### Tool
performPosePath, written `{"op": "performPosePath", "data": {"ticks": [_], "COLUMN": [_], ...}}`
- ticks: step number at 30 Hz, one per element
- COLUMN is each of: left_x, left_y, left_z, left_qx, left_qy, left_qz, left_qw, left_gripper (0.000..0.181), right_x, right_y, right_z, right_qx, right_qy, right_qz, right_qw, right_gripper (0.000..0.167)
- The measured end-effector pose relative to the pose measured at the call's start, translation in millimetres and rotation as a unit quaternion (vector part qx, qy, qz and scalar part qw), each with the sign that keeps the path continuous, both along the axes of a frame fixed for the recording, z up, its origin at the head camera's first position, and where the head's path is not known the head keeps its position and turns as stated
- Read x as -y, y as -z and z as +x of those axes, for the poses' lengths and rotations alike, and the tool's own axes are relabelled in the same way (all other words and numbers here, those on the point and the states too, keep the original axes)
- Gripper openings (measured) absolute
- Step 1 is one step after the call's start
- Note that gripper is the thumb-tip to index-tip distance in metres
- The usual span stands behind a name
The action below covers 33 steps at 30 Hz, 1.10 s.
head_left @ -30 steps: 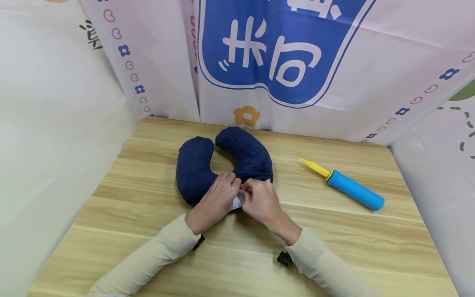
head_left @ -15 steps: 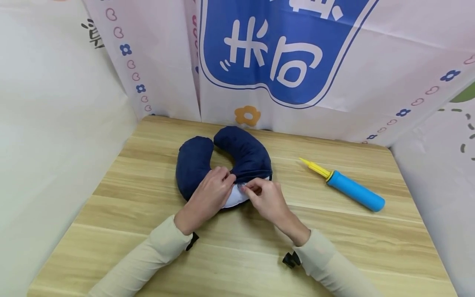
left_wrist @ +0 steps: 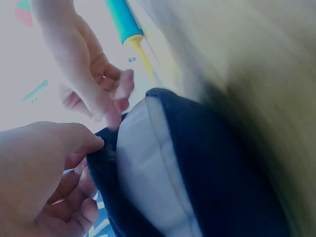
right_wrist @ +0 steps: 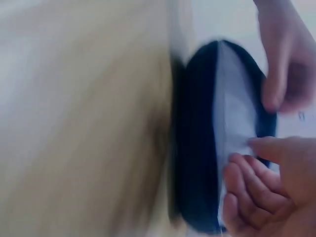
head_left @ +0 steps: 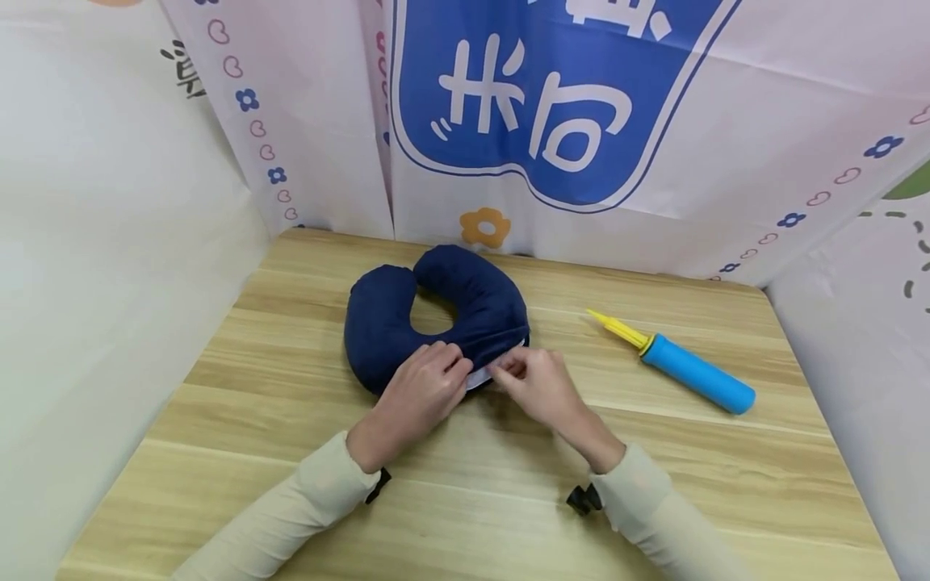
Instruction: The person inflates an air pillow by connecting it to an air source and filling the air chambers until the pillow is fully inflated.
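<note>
A navy U-shaped neck pillow (head_left: 378, 319) lies on the table, its ends pointing away from me. Along its near curve the cover gapes, and a white inner cushion (left_wrist: 145, 158) shows through the slit. My left hand (head_left: 421, 387) pinches the upper edge of the cover (left_wrist: 106, 163) between thumb and fingers. At the right part of the slit is my right hand (head_left: 541, 387), its thumb close to the white inner cushion and its fingers loosely bent. In the right wrist view a gap shows between that thumb and the fingers (right_wrist: 239, 185), with nothing held there.
A blue hand pump (head_left: 697, 373) with a yellow nozzle lies to the right of the pillow on the wooden table (head_left: 472, 516). Behind the table hangs a printed cloth (head_left: 320, 97), and white walls (head_left: 109, 282) flank both sides.
The cover's upper edge has come down over the white inner cushion, so less white shows. My right hand has let go of a small clear piece on the cushion and shifted right.
</note>
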<state>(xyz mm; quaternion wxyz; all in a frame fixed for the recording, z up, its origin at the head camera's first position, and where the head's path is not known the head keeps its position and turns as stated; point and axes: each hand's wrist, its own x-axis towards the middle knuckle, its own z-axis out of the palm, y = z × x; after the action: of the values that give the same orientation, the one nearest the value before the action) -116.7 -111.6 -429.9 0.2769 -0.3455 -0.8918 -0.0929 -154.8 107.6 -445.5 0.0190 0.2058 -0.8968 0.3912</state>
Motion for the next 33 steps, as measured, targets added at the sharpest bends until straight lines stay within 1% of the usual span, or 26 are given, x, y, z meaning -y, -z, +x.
{"op": "performPosePath", "data": {"ticks": [2,4,8,10,14,18,22,25,29,33], "left_x": [-0.2,-1.2,-5.1,-7.5,-11.1,-12.3,-8.5,-2.4,7.6,18.8], "left_y": [1.7,3.9,10.2,14.0,19.3,22.1,22.4,20.7,18.4,16.6], "left_z": [1.0,1.8,3.8,5.0,8.1,10.5,9.9,7.6,5.4,2.0], "left_qx": [-0.003,-0.014,-0.046,-0.055,-0.046,-0.029,-0.013,-0.007,-0.007,-0.002], "left_qy": [0.007,0.016,0.034,0.040,0.052,0.056,0.043,0.037,0.037,0.030], "left_qz": [-0.006,-0.016,-0.038,-0.050,-0.073,-0.087,-0.082,-0.071,-0.055,-0.043], "left_qw": [1.0000,0.9997,0.9976,0.9964,0.9949,0.9942,0.9956,0.9967,0.9978,0.9986], "left_gripper": [0.007,0.010,0.015,0.016,0.014,0.010,0.007,0.008,0.011,0.013], "right_x": [-15,-27,-44,-48,-50,-51,-53,-55,-61,-65], "right_y": [-2.2,-2.9,2.1,6.2,13.9,20.2,24.9,23.6,16.6,9.4], "right_z": [-6.4,-14.5,-30.8,-37.1,-46.7,-52.4,-53.5,-50.1,-40.0,-26.4], "right_qx": [0.029,0.049,0.073,0.082,0.091,0.080,0.053,0.036,0.017,0.018], "right_qy": [0.004,0.021,0.045,0.043,0.035,0.025,0.021,0.015,0.002,-0.014], "right_qz": [0.007,0.018,0.045,0.049,0.046,0.047,0.048,0.043,0.050,0.055], "right_qw": [0.9995,0.9984,0.9953,0.9945,0.9942,0.9954,0.9972,0.9983,0.9986,0.9982], "right_gripper": [0.013,0.014,0.018,0.020,0.023,0.019,0.011,0.010,0.010,0.010]}}
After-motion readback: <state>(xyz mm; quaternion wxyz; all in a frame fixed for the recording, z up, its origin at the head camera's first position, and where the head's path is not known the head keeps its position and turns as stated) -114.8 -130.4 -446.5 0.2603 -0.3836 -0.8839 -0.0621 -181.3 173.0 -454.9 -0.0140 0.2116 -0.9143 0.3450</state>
